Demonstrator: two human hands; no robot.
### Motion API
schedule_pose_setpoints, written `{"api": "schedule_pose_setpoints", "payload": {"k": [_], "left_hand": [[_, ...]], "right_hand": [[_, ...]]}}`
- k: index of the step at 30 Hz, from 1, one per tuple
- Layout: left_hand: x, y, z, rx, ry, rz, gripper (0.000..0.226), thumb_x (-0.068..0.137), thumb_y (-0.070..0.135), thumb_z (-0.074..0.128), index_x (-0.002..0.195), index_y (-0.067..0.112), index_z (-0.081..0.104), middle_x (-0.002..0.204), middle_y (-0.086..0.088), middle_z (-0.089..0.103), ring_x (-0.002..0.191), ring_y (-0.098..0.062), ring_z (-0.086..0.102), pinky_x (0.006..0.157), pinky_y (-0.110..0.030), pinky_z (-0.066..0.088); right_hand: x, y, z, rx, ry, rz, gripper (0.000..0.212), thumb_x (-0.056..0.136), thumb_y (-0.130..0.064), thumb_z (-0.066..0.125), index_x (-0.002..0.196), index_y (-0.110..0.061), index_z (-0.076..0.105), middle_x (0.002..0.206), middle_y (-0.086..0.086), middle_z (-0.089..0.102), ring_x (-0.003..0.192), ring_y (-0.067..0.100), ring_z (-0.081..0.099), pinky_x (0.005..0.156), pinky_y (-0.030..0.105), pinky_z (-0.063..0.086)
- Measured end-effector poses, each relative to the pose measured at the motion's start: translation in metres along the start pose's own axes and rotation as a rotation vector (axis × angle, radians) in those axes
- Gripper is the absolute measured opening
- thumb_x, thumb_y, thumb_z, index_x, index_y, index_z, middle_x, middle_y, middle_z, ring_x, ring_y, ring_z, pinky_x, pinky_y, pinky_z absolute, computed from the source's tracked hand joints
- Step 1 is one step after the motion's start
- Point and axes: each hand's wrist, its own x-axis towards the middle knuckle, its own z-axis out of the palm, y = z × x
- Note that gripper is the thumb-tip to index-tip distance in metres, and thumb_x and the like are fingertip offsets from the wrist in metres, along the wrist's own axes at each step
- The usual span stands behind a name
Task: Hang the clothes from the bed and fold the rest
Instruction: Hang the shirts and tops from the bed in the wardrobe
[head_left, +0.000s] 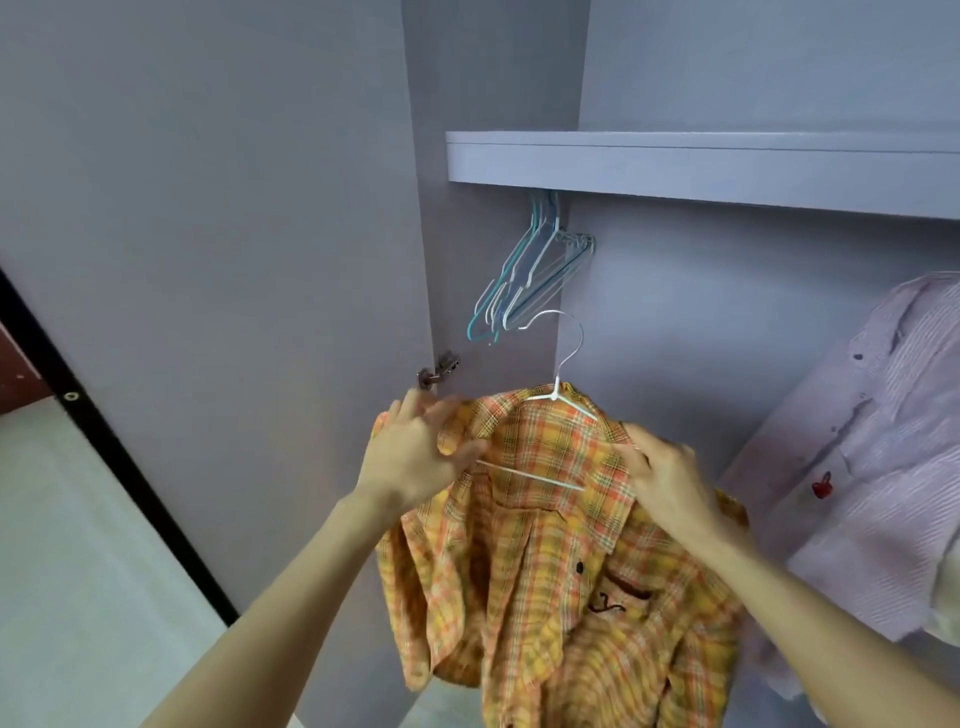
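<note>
plaid shirt (561, 545) on hanger (558, 397) | left hand (410, 457), right hand (670, 475) gripping shoulders

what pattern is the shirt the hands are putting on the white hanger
An orange and yellow plaid shirt, seen in the head view, the only one.

A pale grey wardrobe door (208, 234) fills the left of the frame, open, with a metal hinge (439, 370) at its inner edge (just left of centre); a grey shelf (701, 163) crosses the upper right; a black strip (119, 447) runs diagonally at lower left, beside pale floor (67, 597).
</note>
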Motion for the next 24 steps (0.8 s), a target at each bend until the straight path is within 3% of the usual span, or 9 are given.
{"api": "schedule_pose_setpoints", "payload": {"k": [5,7,9,11,13,16,20,22,24], "left_hand": [[0.026,0.016,-0.003,0.042,-0.073,0.262,0.067,0.084,0.054,0.055,0.141,0.025,0.037,0.127,0.003,0.054,0.119,-0.016,0.046,0.105,-0.041,0.032],[0.037,0.021,-0.009,-0.138,-0.162,0.272,0.032,0.082,0.045,0.064,0.103,0.021,0.062,0.083,0.005,0.064,0.076,-0.001,0.057,0.078,-0.032,0.047],[0.047,0.021,-0.006,-0.349,-0.134,0.234,0.028,0.082,0.031,0.069,0.065,0.016,0.051,0.051,0.01,0.041,0.043,-0.004,0.041,0.05,-0.022,0.035],[0.051,0.02,0.005,-0.504,-0.061,0.143,0.033,0.081,0.024,0.07,0.062,0.008,0.048,0.047,0.009,0.034,0.038,-0.007,0.031,0.043,-0.018,0.026],[0.055,0.024,0.02,-0.583,-0.042,0.097,0.029,0.081,0.023,0.071,0.066,0.006,0.052,0.044,0.009,0.037,0.037,-0.006,0.031,0.04,-0.018,0.027],[0.067,0.037,0.041,-0.664,-0.1,0.062,0.022,0.081,0.025,0.07,0.075,0.006,0.06,0.05,0.006,0.05,0.045,-0.009,0.042,0.047,-0.024,0.037],[0.084,0.071,0.066,-0.684,-0.165,0.085,0.018,0.081,0.029,0.07,0.076,0.013,0.064,0.059,0.001,0.052,0.056,-0.017,0.048,0.058,-0.031,0.041],[0.095,0.093,0.078,-0.484,-0.128,0.169,0.024,0.081,0.038,0.068,0.098,0.02,0.066,0.089,0.002,0.061,0.089,-0.019,0.056,0.082,-0.038,0.044],[0.107,0.118,0.084,-0.221,-0.117,0.223,0.061,0.079,0.048,0.066,0.133,0.029,0.045,0.132,-0.002,0.044,0.124,-0.026,0.037,0.103,-0.049,0.028]], "right_hand": [[0.008,0.001,-0.014,-0.01,0.01,-0.029,0.015,0.087,-0.008,0.063,0.099,-0.001,0.066,0.041,-0.016,0.025,0.03,0.004,0.031,0.039,0.014,0.034],[0.009,0.007,-0.018,-0.027,-0.001,-0.001,0.024,0.09,-0.018,0.06,0.11,-0.006,0.063,0.048,-0.016,0.038,0.038,0.0,0.038,0.042,0.014,0.03],[0.007,0.016,-0.025,0.064,-0.073,0.049,0.031,0.091,-0.026,0.056,0.118,-0.013,0.058,0.073,-0.015,0.057,0.064,0.0,0.053,0.063,0.019,0.04],[0.001,0.026,-0.033,0.087,-0.166,0.068,0.029,0.094,-0.025,0.05,0.12,-0.012,0.056,0.087,-0.006,0.062,0.078,0.008,0.058,0.073,0.027,0.043],[-0.012,0.04,-0.043,0.051,-0.223,0.093,0.021,0.096,-0.015,0.046,0.102,0.0,0.06,0.074,0.006,0.059,0.066,0.014,0.054,0.068,0.031,0.042],[-0.031,0.054,-0.061,-0.108,-0.247,0.085,0.024,0.095,-0.012,0.048,0.077,0.001,0.054,0.059,-0.003,0.043,0.055,0.007,0.042,0.055,0.02,0.032],[-0.054,0.062,-0.082,-0.344,-0.198,0.112,0.025,0.095,-0.021,0.048,0.071,-0.016,0.047,0.054,-0.011,0.038,0.049,0.011,0.041,0.051,0.029,0.034],[-0.064,0.065,-0.087,-0.388,-0.144,0.211,0.023,0.096,-0.023,0.046,0.075,-0.016,0.052,0.055,-0.012,0.041,0.049,0.011,0.042,0.051,0.03,0.036],[-0.068,0.07,-0.092,-0.437,-0.064,0.321,0.025,0.097,-0.025,0.043,0.08,-0.013,0.056,0.061,-0.008,0.047,0.056,0.018,0.053,0.055,0.033,0.038]]}}
